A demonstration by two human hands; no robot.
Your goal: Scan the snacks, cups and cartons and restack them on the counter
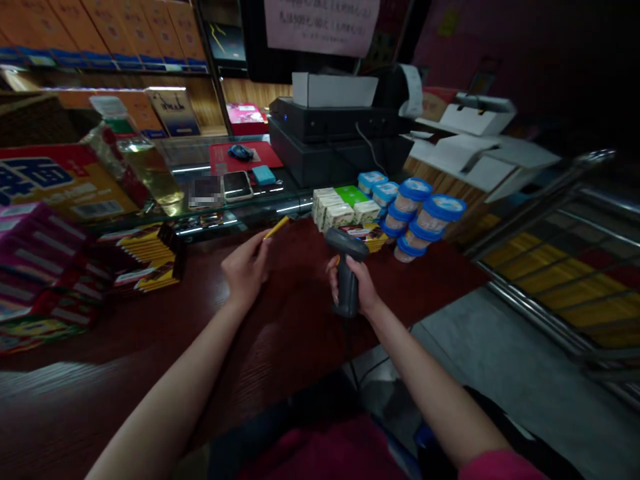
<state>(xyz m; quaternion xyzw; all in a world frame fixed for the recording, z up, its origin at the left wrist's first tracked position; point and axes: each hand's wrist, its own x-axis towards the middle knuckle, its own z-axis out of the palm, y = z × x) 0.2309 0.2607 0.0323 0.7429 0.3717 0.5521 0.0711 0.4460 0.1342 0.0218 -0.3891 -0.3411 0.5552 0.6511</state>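
My right hand [367,287] is wrapped round the grip of a dark grey barcode scanner [349,283], its head pointing forward and left over the dark red counter. Between the fingers of my left hand [246,263] is a thin yellow packet [277,227], seen nearly edge-on. Similar flat packets with yellow edges [147,253] lie stacked to the left. More yellow-edged packets [376,236] sit just behind the scanner. Small pale green boxes [331,208] and stacked blue-lidded tubs [420,220] stand beyond my right hand.
Purple and red boxes [40,260] are piled at the left. A bottle of yellowish liquid [150,167] leans near the glass shelf, where two phones [237,186] lie. Behind stands a black machine [330,143]. A metal rack [560,267] borders the right; a cable hangs below the scanner.
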